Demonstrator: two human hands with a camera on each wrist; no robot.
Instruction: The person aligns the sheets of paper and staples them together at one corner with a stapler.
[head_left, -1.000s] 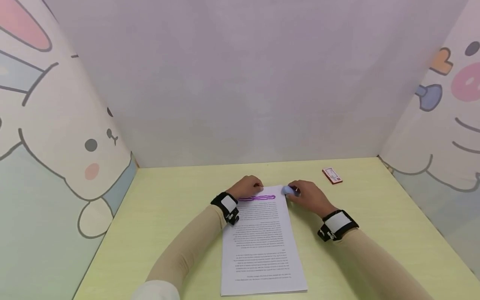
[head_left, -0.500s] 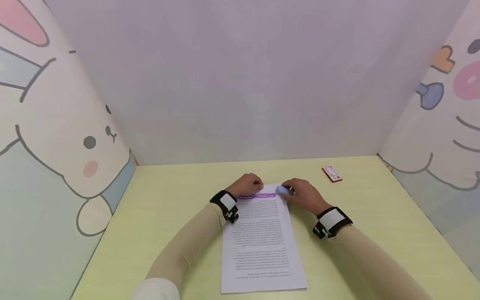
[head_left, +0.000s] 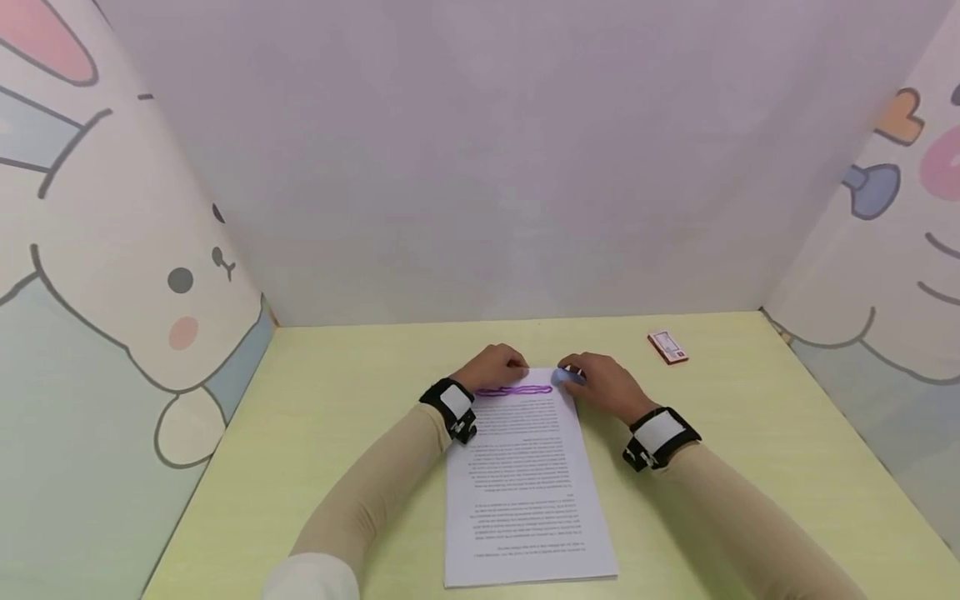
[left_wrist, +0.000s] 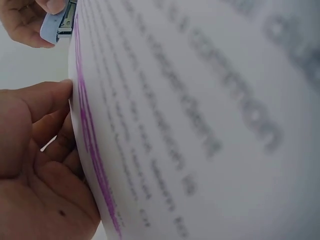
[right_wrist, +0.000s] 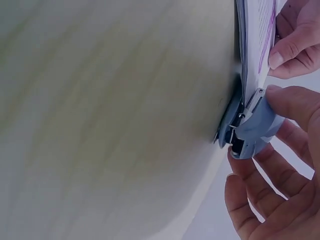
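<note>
A stack of printed paper (head_left: 525,492) lies on the table, with purple marker lines near its far edge. My left hand (head_left: 491,367) pinches that far edge between thumb and fingers, as the left wrist view shows. In my right hand (head_left: 611,387) is a small light-blue stapler (head_left: 566,377), held between thumb and fingers at the stack's far right corner. In the right wrist view the stapler (right_wrist: 257,125) stands with the corner of the sheets between its upper and lower arms. Whether it is pressed down fully I cannot tell.
A small red-and-white box (head_left: 667,347) lies on the pale yellow table (head_left: 750,417), beyond the right hand. A plain wall (head_left: 510,167) rises behind the table, and panels with cartoon animals stand at both sides.
My right hand has moved slightly left with the stapler, bringing it from beside the paper's far right corner onto it. The left hand keeps its place on the far edge.
</note>
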